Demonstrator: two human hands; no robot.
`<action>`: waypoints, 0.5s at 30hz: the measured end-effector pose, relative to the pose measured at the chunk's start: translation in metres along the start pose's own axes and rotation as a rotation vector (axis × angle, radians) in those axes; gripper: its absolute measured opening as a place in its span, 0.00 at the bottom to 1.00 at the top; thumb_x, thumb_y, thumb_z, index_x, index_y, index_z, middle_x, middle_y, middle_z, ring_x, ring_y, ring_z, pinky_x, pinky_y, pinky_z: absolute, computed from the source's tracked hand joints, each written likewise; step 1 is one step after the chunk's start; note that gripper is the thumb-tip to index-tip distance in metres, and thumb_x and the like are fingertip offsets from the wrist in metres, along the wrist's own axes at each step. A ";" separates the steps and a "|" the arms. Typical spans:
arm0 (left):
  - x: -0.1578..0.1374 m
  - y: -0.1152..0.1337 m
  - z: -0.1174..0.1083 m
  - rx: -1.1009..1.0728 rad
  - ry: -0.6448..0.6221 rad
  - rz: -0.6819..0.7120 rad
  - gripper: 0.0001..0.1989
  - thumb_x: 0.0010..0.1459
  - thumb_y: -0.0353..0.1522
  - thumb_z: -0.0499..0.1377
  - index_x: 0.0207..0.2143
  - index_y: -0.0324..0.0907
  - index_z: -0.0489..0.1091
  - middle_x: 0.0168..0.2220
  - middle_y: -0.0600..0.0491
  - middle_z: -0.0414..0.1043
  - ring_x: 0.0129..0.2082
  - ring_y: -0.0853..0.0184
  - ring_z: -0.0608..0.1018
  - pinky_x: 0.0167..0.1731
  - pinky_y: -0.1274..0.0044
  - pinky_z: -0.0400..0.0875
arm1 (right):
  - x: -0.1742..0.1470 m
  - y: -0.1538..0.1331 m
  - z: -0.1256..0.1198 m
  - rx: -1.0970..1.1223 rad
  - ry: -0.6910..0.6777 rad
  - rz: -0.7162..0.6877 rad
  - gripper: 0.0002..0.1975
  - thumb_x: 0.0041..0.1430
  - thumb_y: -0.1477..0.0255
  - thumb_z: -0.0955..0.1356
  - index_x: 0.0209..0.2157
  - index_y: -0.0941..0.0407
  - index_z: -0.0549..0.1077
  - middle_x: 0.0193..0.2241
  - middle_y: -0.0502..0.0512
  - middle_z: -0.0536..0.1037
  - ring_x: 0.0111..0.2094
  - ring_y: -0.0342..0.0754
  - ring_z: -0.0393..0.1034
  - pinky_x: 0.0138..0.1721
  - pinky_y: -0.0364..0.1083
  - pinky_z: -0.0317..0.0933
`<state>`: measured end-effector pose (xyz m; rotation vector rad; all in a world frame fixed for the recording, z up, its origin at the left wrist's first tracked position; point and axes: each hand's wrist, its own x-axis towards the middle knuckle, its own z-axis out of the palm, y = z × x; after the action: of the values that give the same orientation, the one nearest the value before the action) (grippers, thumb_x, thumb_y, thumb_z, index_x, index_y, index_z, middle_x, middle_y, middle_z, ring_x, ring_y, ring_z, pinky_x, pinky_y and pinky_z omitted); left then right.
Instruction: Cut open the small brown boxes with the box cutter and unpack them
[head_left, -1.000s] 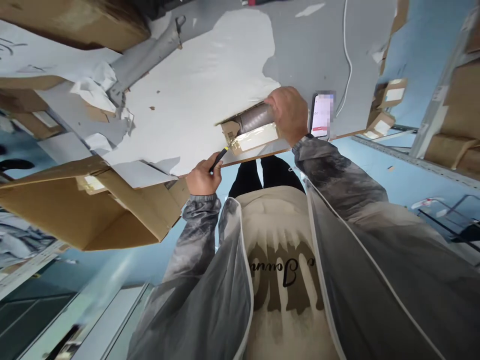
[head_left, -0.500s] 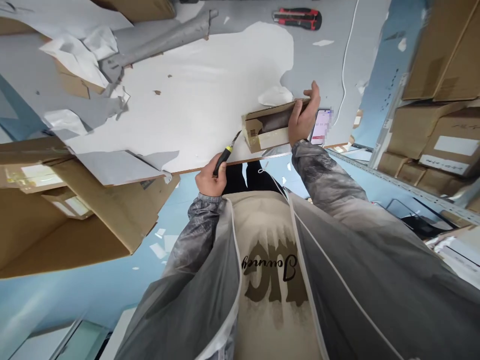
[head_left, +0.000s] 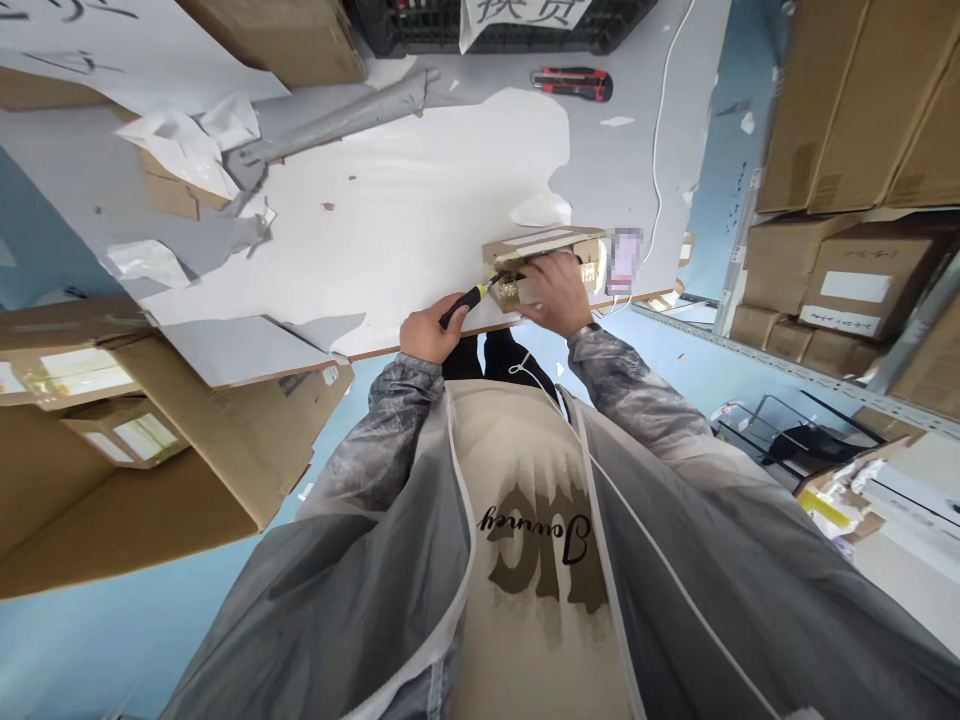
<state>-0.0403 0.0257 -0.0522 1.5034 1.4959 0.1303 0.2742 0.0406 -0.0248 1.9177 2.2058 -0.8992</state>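
Observation:
My left hand (head_left: pixel 431 330) is closed around the black handle of a craft knife (head_left: pixel 465 305) with a yellow band. Its tip points right and reaches the left end of a small cardboard box (head_left: pixel 544 238), which lies near the table's front edge. My right hand (head_left: pixel 556 290) is bent over the box's near side, its fingers curled at the opening and gripping there. Those fingers cover much of the opening, so the contents are hidden.
A phone (head_left: pixel 623 260) lies right of the box. Farther back are a red-and-black utility knife (head_left: pixel 572 84), a black crate (head_left: pixel 420 30) and crumpled paper (head_left: pixel 176 150). A large open carton (head_left: pixel 217 430) stands at left; stacked boxes (head_left: pixel 847 280) fill the right shelf.
My right hand has moved from the box's right end to its near side and opening. The knife tip has come onto the box. The view has shifted, bringing the crate into sight.

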 end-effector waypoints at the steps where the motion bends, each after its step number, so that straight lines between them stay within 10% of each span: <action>1: 0.002 0.000 -0.001 0.002 0.000 -0.007 0.36 0.83 0.60 0.57 0.68 0.45 0.88 0.54 0.42 0.92 0.55 0.46 0.91 0.52 0.68 0.80 | -0.003 -0.005 0.001 0.011 -0.064 -0.057 0.34 0.74 0.54 0.78 0.74 0.56 0.80 0.74 0.72 0.79 0.80 0.75 0.66 0.86 0.80 0.53; 5: 0.003 -0.001 -0.001 -0.010 0.017 -0.010 0.37 0.81 0.62 0.57 0.66 0.45 0.89 0.54 0.43 0.93 0.54 0.46 0.90 0.51 0.68 0.81 | -0.001 -0.007 0.007 0.007 -0.128 -0.034 0.45 0.67 0.64 0.82 0.80 0.57 0.73 0.79 0.72 0.74 0.81 0.77 0.62 0.84 0.81 0.56; 15: -0.018 -0.011 0.016 0.051 -0.028 -0.047 0.30 0.79 0.56 0.63 0.65 0.46 0.90 0.51 0.39 0.93 0.54 0.43 0.92 0.53 0.65 0.83 | 0.025 -0.011 0.000 -0.056 -0.137 0.154 0.16 0.72 0.68 0.82 0.54 0.60 0.83 0.56 0.74 0.87 0.65 0.69 0.76 0.75 0.67 0.68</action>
<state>-0.0419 -0.0003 -0.0585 1.5033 1.5211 0.0438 0.2583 0.0618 -0.0316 1.9083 1.9573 -0.9053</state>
